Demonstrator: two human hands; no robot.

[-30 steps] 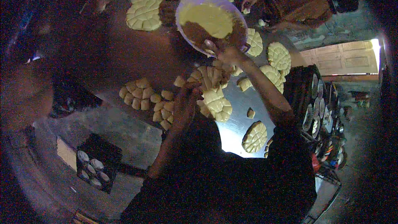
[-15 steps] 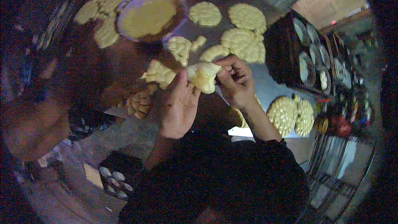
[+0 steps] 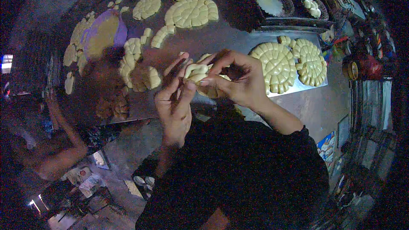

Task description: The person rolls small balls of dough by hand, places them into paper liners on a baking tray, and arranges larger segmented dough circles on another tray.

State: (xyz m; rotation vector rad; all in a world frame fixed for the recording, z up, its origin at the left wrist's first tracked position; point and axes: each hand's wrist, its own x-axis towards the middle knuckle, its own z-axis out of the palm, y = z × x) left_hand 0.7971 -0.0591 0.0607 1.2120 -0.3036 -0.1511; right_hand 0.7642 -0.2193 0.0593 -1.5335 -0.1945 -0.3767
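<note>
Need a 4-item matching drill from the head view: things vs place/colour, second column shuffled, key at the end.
Column 1
1. Basin
2. Folded dough piece
3. Fluted cups
4. Sleeves

Column 2
A. On a tray at the upper right
B. Black, at the lower part of the picture
C. Purple-sided, on the table at the upper left
D. Held between the left hand and the right hand

Pairs: 1-C, 2-D, 3-A, 4-B
</note>
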